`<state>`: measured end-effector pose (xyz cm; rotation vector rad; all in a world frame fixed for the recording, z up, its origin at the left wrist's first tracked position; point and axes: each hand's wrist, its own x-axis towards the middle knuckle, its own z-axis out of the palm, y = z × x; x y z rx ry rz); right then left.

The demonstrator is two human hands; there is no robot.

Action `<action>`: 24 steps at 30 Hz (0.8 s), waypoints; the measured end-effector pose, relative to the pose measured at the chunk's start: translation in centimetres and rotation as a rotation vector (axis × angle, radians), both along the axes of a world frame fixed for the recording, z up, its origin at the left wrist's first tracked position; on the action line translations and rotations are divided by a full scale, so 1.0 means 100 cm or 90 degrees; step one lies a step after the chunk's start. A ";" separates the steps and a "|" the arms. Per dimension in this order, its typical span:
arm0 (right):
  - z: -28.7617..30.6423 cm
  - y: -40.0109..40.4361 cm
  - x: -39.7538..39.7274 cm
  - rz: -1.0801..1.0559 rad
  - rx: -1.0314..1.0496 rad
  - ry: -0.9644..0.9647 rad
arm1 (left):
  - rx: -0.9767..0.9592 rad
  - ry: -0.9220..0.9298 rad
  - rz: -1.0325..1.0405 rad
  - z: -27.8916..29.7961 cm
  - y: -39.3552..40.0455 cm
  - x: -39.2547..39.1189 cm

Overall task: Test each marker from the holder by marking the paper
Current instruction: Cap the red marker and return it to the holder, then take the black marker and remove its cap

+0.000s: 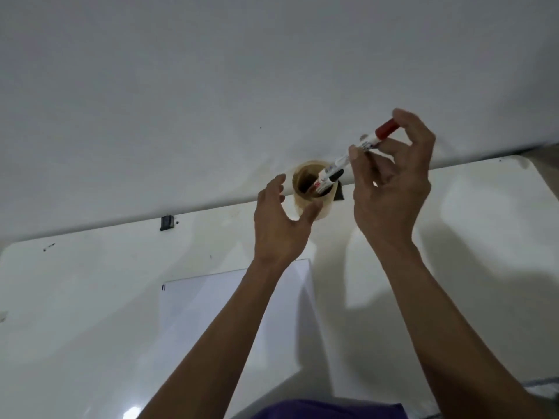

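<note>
A round tan holder (302, 176) stands at the table's far edge against the wall. My right hand (393, 182) pinches a white marker with a red cap (360, 149), held slanted, its lower end inside the holder's mouth beside a black-tipped marker (334, 176). My left hand (281, 219) is open, fingers curved around the holder's left side, and I cannot tell if it touches it. A white sheet of paper (211, 300) lies on the table nearer to me, with a small dark mark (163, 287) at its top left corner; my left forearm crosses it.
The glossy white table (90, 297) meets a white wall (211, 86) at the back. A small black clip (167, 222) sits on the table's far edge at left, another dark piece (340, 193) just right of the holder. Purple cloth (326, 409) shows at the bottom.
</note>
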<state>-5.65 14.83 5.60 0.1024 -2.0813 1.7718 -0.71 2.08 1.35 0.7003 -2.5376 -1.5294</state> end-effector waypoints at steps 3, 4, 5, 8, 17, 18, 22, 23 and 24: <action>-0.011 -0.007 -0.015 0.024 0.037 -0.030 | -0.021 0.000 -0.023 -0.010 0.004 -0.015; -0.017 -0.008 -0.018 0.029 0.053 -0.047 | -0.027 0.024 -0.031 -0.011 0.006 -0.018; -0.023 -0.009 -0.021 0.034 0.065 -0.064 | -0.034 0.052 -0.040 -0.011 0.008 -0.020; -0.040 -0.011 -0.028 0.037 0.065 -0.098 | -0.047 0.110 -0.056 -0.012 0.011 -0.025; -0.066 -0.019 -0.035 0.011 0.174 -0.077 | -0.039 0.136 -0.052 -0.029 0.008 -0.028; -0.067 -0.019 -0.034 0.012 0.183 -0.071 | -0.039 0.137 -0.053 -0.029 0.008 -0.027; -0.067 -0.012 -0.028 -0.008 0.161 -0.115 | -0.048 0.150 -0.053 -0.030 0.008 -0.028; -0.067 -0.011 -0.026 -0.026 0.156 -0.129 | -0.047 0.153 -0.053 -0.031 0.008 -0.028; -0.068 -0.010 -0.024 -0.038 0.150 -0.140 | -0.047 0.155 -0.052 -0.032 0.009 -0.028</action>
